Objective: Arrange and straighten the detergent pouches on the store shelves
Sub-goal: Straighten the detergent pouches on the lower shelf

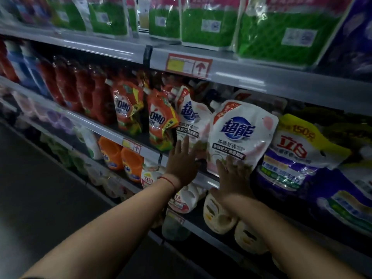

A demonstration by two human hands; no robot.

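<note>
I have both arms stretched toward the middle shelf (128, 137), where the detergent pouches stand in a row. My right hand (234, 174) lies flat with fingers spread and straight against the lower part of the front white pouch (239, 135), the one with the blue round logo and a red band at its top corner; it presses the pouch and grips nothing. That pouch leans, its spout tipped to the left, and its base sits at the shelf's front edge. My left hand (184, 161) is likewise released, fingers straight, reaching up beside the second white pouch (190, 117) just behind and to the left; its fingertips overlap that pouch's lower edge, though I cannot tell whether they touch. A red string (168, 181) circles the left wrist. Left of the white ones stand two orange pouches (161, 121), crinkled and tilted. To the right a purple and yellow pouch (293, 156) touches the front white one. Green bags (209, 25) fill the shelf above, and pale jugs (218, 216) sit on the shelf below.
</note>
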